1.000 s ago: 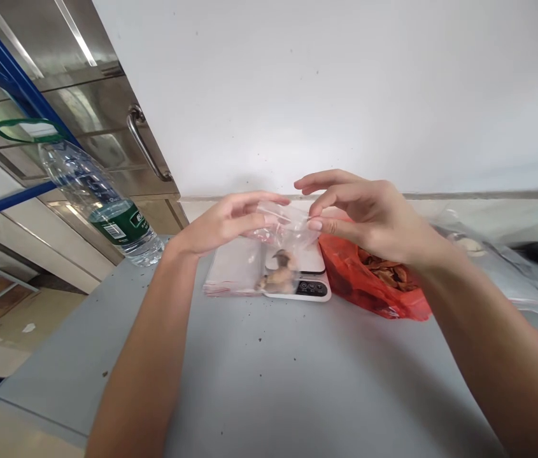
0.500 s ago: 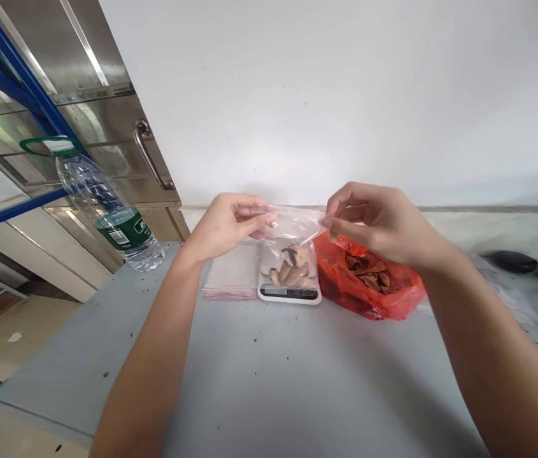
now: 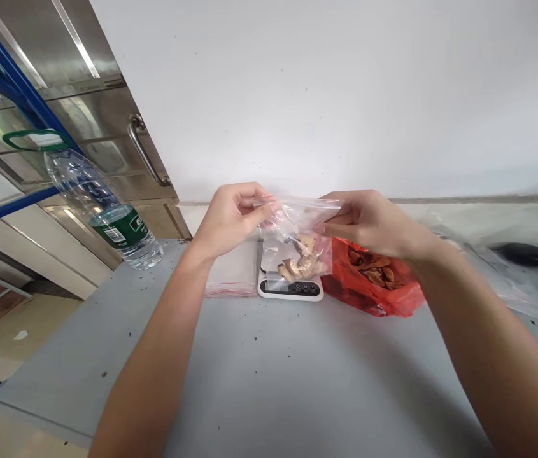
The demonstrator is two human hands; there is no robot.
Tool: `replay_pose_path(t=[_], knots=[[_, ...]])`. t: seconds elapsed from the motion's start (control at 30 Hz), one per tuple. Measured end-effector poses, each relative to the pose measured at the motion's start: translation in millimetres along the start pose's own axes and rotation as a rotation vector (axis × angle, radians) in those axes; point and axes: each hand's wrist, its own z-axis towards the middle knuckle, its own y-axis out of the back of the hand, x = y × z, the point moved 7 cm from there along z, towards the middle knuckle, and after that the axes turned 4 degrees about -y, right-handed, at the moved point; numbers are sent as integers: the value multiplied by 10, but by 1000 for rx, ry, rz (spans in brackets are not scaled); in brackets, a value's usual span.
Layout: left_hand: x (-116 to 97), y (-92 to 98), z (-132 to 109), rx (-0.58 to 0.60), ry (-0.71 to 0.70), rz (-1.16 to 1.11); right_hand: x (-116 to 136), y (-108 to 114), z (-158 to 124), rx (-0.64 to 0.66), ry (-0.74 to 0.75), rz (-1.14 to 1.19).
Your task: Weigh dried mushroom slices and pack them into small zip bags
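**Clear bag pinched at both top corners above the scale**

The left hand [image 3: 230,216] and the right hand [image 3: 368,219] were each closed in a pinch on the top edge of the clear bag [image 3: 292,230], one at either end. The bag hung between them in the air, just above the scale [image 3: 290,287], with a few brown pieces [image 3: 303,261] heaped in its bottom. A red bag [image 3: 378,280] of darker pieces lay just right of the scale, and a flat stack [image 3: 230,275] of empty bags lay just to its left. A bottle [image 3: 106,213] stood well off to the left on the table [image 3: 273,381].

The likeliest slip, as I judge it, was at the bag's mouth. Whether the strip was pressed closed along its whole length could not be told. If part of it gaped, a tilt would let pieces spill onto the scale or the table. The film was thin and slick, and a pinch at only two corners could let one end slide free, so that the load swung down.

Half a second before, the top edge had been drawn out straight and taut between the hands. Now it sagged and the film below was crumpled. The right fingertips had come inward and gripped lower on the corner. The pieces sat bunched a little further right.
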Motion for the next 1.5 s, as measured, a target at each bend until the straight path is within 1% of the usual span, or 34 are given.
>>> replay_pose_path(t=[0.1, 0.17, 0.27, 0.4, 0.57, 0.67, 0.77, 0.97, 1.03, 1.1, 1.27, 1.37, 1.5], knots=[[35, -10, 10, -27, -2, 4, 2, -40, -9, 58, -12, 15], [33, -11, 8, -18, -9, -10, 20, -6, -8, -8, -1, 11], [28, 4, -3, 3, 15, -31, 60, 54, -13, -104, 42, -9], [24, 30, -14, 3, 49, -56, 98, 66, -44, -92, 74, -8], [25, 16, -21, 45, 44, -90, 150, 125, -75, -171, 82, 108], [38, 66, -23, -3, 46, -92, 149, 145, -60, -189, 78, 199], [51, 104, -18, -45, 33, -94, 141, 174, -53, -200, 101, 223], [24, 94, -18, -18, -10, -132, 172, 216, -95, -205, 151, 214], [-17, 98, -31, -11, -27, -104, 204, 201, -106, -176, 165, 194], [-58, 88, -46, 5, -38, -88, 214, 168, -111, -124, 150, 155], [-108, -26, -68, 89, -65, -109, 220, 146, -142, -55, 119, 136], [-110, -89, -69, 90, -95, -69, 250, 132, -157, -13, 113, 146], [-171, -147, -76, 84, -165, 30, 278, 49, -143, 83, 85, 68]])
